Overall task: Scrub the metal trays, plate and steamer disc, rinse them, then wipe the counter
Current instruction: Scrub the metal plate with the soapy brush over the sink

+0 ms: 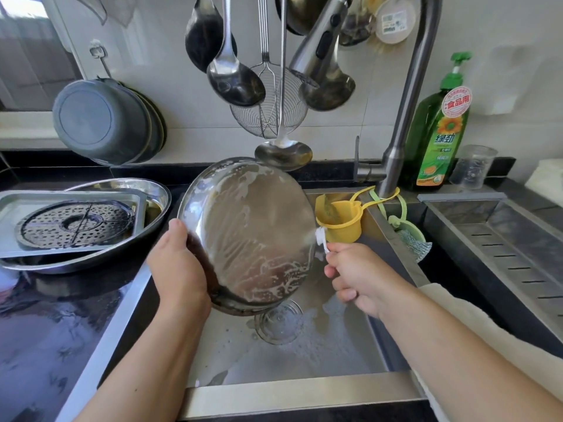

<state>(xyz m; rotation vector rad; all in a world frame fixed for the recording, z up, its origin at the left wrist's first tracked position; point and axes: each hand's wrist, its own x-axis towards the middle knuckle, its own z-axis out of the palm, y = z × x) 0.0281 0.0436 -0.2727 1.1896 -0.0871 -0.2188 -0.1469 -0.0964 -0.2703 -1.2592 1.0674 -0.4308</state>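
Head view: sink (304, 388) basin soapy, glass lid (278, 322) lay near drain. Left hand (179, 269) gripped soapy metal plate (249, 236) by left rim, fingers curled behind it, plate tilted above sink. Right hand (359, 278) pinched white brush (321, 239), bristles touching plate's right rim. On table (45, 315) at left: steamer disc (76, 223) on rectangular tray (18, 205), inside oval tray (152, 190). Farther: faucet (405, 111), green soap bottle (438, 132).

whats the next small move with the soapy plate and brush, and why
Probably sweep the brush back across the plate toward its left rim. The right hand holds the brush at the plate's right edge, the left hand tilts the plate over the sink, and suds streak its whole face, so scrubbing looks unfinished and rinsing seems premature.
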